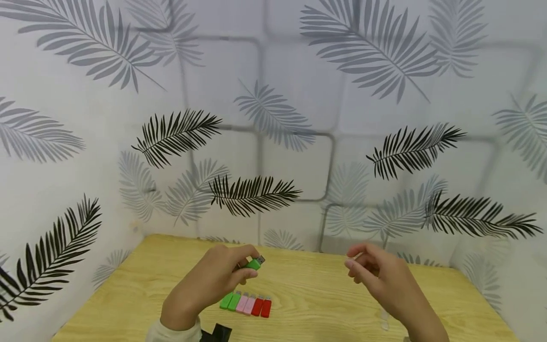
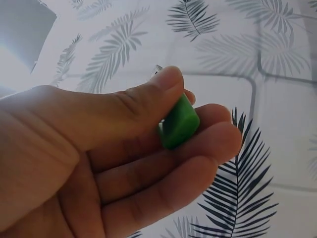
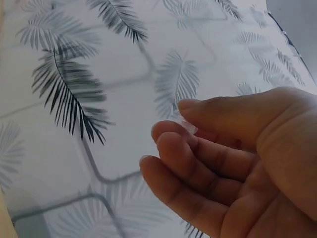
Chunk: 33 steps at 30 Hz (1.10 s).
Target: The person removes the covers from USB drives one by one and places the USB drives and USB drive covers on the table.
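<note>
My left hand (image 1: pixel 215 278) pinches a green USB stick (image 1: pixel 255 264) between thumb and fingers, its metal plug pointing up and to the right. In the left wrist view the green body of that stick (image 2: pixel 181 124) shows below the thumb, with the plug mostly hidden behind it. Across from it, my right hand (image 1: pixel 380 275) is raised over the table with curled fingers. A small clear plastic piece, like a cap (image 3: pixel 188 127), sits pinched between its thumb and forefinger in the right wrist view.
On the wooden table (image 1: pixel 325 294) lies a row of USB sticks: two green (image 1: pixel 231 301), two pink (image 1: pixel 245 304) and two red (image 1: pixel 261 307). A small clear piece (image 1: pixel 385 320) lies near the right forearm. Leaf-patterned sheeting (image 1: pixel 295 161) rises behind the table.
</note>
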Tool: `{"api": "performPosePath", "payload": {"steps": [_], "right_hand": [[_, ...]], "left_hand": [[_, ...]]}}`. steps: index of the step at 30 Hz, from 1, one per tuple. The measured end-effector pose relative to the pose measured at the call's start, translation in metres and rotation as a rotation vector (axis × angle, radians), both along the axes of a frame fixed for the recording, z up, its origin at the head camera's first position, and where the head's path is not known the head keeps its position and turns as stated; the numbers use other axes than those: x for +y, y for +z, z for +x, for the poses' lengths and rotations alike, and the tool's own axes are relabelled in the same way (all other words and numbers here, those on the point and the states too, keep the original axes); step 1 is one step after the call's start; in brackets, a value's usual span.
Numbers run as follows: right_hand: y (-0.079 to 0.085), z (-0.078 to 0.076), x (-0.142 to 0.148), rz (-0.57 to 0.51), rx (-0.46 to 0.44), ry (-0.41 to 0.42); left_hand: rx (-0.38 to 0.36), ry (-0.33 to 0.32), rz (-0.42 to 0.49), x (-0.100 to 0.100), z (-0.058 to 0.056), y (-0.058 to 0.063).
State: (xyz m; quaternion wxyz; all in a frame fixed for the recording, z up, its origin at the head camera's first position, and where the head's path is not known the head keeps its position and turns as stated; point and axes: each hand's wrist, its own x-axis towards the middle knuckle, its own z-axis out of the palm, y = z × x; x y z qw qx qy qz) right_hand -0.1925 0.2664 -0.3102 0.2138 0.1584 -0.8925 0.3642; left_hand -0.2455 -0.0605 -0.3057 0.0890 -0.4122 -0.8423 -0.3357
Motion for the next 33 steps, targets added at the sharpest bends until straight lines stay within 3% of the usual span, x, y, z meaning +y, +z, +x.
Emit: {"api": "performPosePath", "payload": {"steps": [4,8,12,18,21,27,33], "right_hand": [[-0.005,-0.003,0.025,-0.02,-0.001,-0.08],[-0.012,-0.005,0.047,0.001,-0.06,-0.161],[-0.018,-0.006,0.06,0.003,-0.115,-0.184],[-0.027,-0.013,0.076,0.084,-0.143,-0.234],[-0.037,-0.016,0.092,0.08,-0.24,-0.256],[-0.065,-0.024,0.126,-0.092,-0.477,-0.266],[-0.084,-0.033,0.134,-0.16,-0.565,-0.258]], "left_hand": [[0.004,0.064,-0.042,-0.006,-0.008,0.0],[-0.031,0.142,-0.075,-0.015,-0.015,-0.003],[-0.065,0.203,-0.069,-0.026,-0.018,-0.007],[-0.122,0.236,-0.042,-0.036,-0.022,-0.012],[-0.157,0.24,-0.035,-0.038,-0.025,-0.016],[-0.209,0.258,-0.057,-0.04,-0.031,-0.023],[-0.224,0.285,-0.094,-0.048,-0.039,-0.031]]}}
